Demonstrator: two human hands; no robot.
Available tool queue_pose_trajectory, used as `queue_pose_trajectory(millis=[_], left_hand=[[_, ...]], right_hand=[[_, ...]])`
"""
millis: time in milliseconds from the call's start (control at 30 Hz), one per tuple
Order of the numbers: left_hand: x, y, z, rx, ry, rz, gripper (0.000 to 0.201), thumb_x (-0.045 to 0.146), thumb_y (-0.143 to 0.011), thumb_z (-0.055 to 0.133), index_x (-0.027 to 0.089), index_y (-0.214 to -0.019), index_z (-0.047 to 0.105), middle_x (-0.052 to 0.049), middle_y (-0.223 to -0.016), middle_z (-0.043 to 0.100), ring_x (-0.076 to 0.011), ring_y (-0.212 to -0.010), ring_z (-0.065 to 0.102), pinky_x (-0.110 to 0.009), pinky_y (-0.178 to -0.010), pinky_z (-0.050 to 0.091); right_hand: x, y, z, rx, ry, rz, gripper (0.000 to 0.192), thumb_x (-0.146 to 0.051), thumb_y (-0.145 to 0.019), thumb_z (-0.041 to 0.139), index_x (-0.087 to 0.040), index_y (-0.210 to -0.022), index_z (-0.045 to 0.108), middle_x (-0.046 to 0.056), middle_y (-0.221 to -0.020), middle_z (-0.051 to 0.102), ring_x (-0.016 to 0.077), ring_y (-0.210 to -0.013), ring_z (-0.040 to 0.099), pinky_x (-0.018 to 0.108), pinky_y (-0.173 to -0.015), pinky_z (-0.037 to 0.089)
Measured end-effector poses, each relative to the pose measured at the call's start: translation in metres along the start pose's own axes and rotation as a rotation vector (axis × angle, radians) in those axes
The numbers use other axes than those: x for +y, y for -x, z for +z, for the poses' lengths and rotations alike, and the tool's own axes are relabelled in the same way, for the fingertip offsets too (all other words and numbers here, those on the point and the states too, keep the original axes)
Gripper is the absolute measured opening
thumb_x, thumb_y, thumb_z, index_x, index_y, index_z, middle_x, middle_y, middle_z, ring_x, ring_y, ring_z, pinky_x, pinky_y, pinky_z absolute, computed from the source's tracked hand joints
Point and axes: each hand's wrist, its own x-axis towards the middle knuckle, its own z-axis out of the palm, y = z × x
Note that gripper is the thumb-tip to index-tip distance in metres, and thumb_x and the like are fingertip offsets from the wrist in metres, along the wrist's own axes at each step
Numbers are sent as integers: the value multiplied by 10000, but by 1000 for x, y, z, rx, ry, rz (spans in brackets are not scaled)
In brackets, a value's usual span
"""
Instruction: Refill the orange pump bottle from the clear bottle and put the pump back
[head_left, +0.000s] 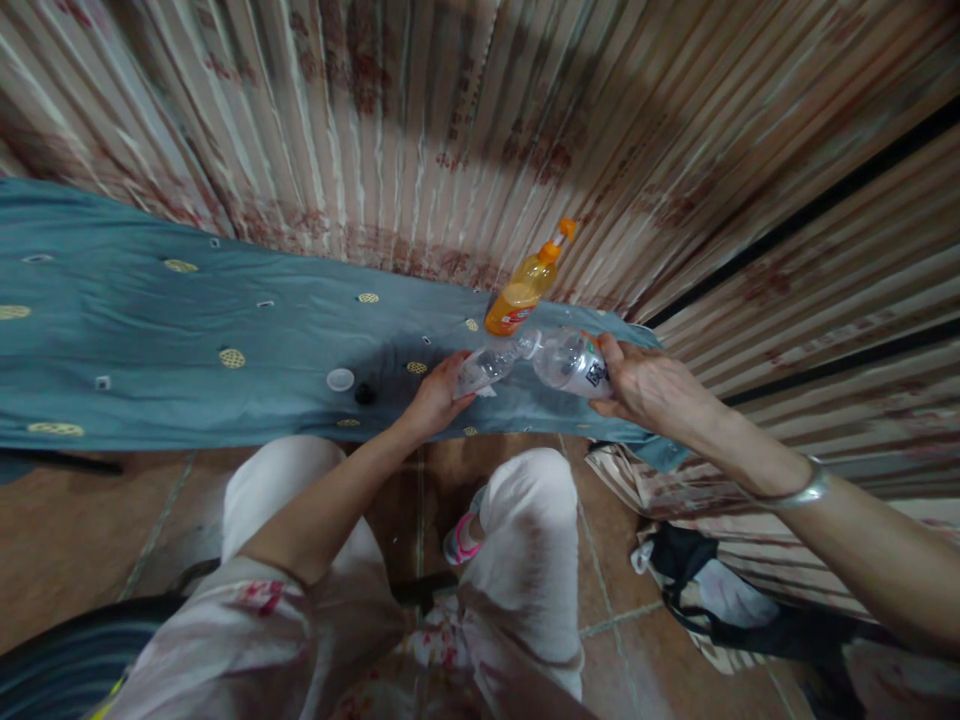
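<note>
Tilting mouth to mouth, two clear bottles: right hand (645, 385) grip clasps one (568, 362), left hand (435, 398) the other (487, 368)

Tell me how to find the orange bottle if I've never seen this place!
Look along the blue-grey cloth spread below the striped curtain. Near its right end, just beyond the two hands, stands the orange bottle, leaning against the curtain. It is the only one full of orange liquid, with an orange cap; the two bottles in the left hand and right hand are clear.
</note>
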Motion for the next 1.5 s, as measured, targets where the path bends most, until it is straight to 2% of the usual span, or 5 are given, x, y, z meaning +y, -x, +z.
queue_pose_trajectory(millis=[333,933,1500], left_hand=[[0,-1,-1,-10,-18,-3,693,218,-844,733,207,-1467,429,-139,-1427,639,-301,-1305,642,-458,-1102,537],[3,-1,-2,-11,-2,-12,671,218,-848,732,198,-1452,441,-148,-1422,640,-298,-1300,646,-460,-1111,538],[5,-1,-3,-28,-16,-34,685,199,-837,733,195,-1453,434,-157,-1423,636,-308,-1296,648,-472,-1112,531]], right_hand=[[-2,0,-2,-29,-13,17,709,-427,-883,754,-2,-1363,450,214,-1032,717,337,-933,711,373,-805,502],[1,0,5,21,-10,-9,708,-429,-882,733,-19,-1377,436,204,-1030,721,335,-916,706,371,-796,492],[-2,1,-4,-15,13,7,685,-422,-890,739,-5,-1345,443,209,-1031,717,335,-939,709,359,-804,488]])
